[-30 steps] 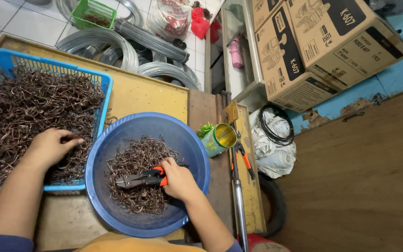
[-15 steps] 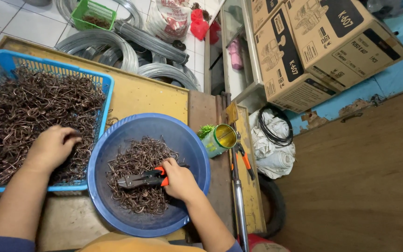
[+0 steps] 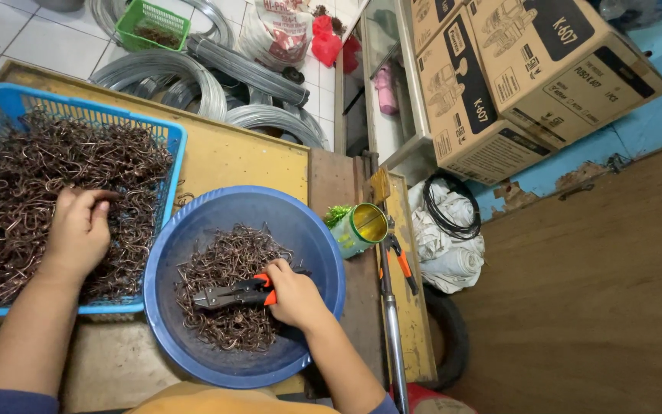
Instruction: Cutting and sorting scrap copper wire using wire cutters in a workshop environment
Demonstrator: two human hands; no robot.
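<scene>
On the bench, two hands work among bent wire hooks.

In the blue basket (image 3: 164,146) at left, the left hand (image 3: 78,230) lies curled on the hooks (image 3: 17,199), gripping some. Just right of it, the round blue bowl (image 3: 312,253) holds a smaller heap, where the right hand (image 3: 294,294) clenches orange-handled pliers (image 3: 227,295), jaws pointing left. A green can (image 3: 362,228) stands beside the bowl.

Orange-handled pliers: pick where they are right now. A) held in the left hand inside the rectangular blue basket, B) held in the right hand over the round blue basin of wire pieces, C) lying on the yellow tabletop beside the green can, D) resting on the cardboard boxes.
B: the right hand grips the pliers above the wire pieces in the round blue basin, while the left hand rests in the rectangular blue basket.
</scene>
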